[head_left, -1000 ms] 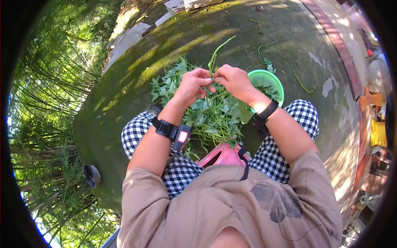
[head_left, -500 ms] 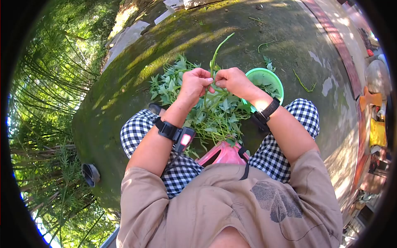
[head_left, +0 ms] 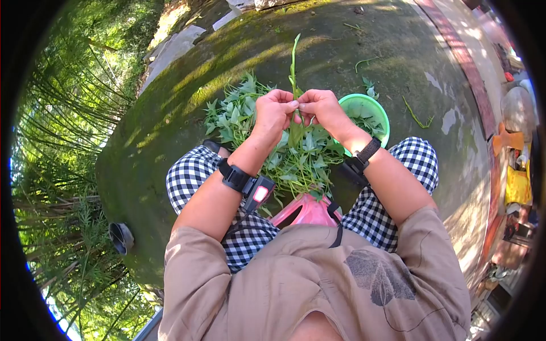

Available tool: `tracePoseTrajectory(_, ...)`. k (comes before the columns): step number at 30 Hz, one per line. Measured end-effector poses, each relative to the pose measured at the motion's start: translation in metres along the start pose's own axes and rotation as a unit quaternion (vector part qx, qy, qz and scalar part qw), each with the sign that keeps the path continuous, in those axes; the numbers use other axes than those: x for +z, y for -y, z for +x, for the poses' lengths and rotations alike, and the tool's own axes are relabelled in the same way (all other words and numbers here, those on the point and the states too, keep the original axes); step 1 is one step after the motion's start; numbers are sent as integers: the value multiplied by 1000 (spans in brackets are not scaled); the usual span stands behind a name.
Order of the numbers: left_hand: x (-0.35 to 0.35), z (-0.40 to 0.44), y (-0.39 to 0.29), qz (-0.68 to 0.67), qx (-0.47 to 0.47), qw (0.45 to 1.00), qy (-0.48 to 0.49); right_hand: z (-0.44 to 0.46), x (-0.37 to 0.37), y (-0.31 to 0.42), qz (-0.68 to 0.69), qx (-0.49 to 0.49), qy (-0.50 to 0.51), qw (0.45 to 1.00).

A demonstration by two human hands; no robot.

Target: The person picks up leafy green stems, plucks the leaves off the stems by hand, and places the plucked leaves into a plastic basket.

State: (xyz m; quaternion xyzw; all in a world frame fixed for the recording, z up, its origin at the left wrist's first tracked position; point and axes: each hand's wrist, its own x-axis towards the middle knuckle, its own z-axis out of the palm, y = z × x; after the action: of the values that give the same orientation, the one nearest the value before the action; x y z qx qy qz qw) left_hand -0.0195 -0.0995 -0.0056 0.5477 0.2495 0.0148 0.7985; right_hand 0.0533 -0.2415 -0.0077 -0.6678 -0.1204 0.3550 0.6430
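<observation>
A green leafy stem (head_left: 293, 68) stands nearly upright between my two hands, its tip pointing away from me. My left hand (head_left: 274, 113) pinches it between thumb and finger. From the other side my right hand (head_left: 324, 111) pinches the same stem, so the fingertips of both hands almost meet. Below them a heap of cut greens (head_left: 239, 111), leaves and thin stalks, spreads over the ground between my knees. Just beyond my right wrist is a light green basin (head_left: 388, 122) with leaves in it. My fingers hide the part of the stem being gripped.
Loose stems (head_left: 418, 113) lie on the mossy concrete (head_left: 187, 131) to the right. Pink plastic (head_left: 310, 211) shows in front of my lap. A dark round pot (head_left: 121, 238) stands far left beside bushes. Assorted items, including a yellow bag (head_left: 517, 184), line the right edge.
The stem has swung from leaning right to nearly upright. My right hand has shifted slightly left and up, and my hands are closer together.
</observation>
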Motion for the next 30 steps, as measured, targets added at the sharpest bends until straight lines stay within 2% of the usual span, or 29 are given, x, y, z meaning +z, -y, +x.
tracePoseTrajectory(1, -1, -1, 0, 18, 0, 1000, -1, 3, -2, -1, -42, 1, 21, 999)
tracePoseTrajectory(4, -3, -2, 4, 29, 8, 1000, -7, 5, -5, -9, -292, -142, -8, 946)
tracePoseTrajectory(7, -3, -2, 5, 32, 5, 999, -21, 2, 0, -16, -374, -206, -38, 903)
tracePoseTrajectory(10, 2, -5, 6, 12, -10, 1000, -13, -1, 6, -19, -408, -219, -80, 883)
tracePoseTrajectory(13, 4, -5, 11, 14, -14, 999, -35, 0, 8, -26, -383, -187, -76, 901)
tracePoseTrajectory(16, 2, -4, 11, 23, -5, 999, -42, -2, 11, -30, -379, -208, -82, 898)
tracePoseTrajectory(19, 6, -9, 14, 26, -25, 998, -45, -8, 18, -26, -370, -141, -85, 914)
tracePoseTrajectory(21, 5, -8, 15, 15, -34, 998, -52, -5, 15, -32, -143, -33, -41, 988)
tracePoseTrajectory(22, 4, -8, 15, 8, -38, 998, -56, -3, 13, -34, -26, 22, -16, 999)
tracePoseTrajectory(25, 6, -10, 8, -28, -52, 997, -47, -6, 8, -20, 62, 50, -30, 996)
tracePoseTrajectory(28, 2, -8, 16, -15, -70, 997, -28, -1, -1, -14, 97, 63, -42, 992)
tracePoseTrajectory(30, -2, -4, 18, -13, -72, 997, -31, 1, -5, -12, 91, 73, -14, 993)
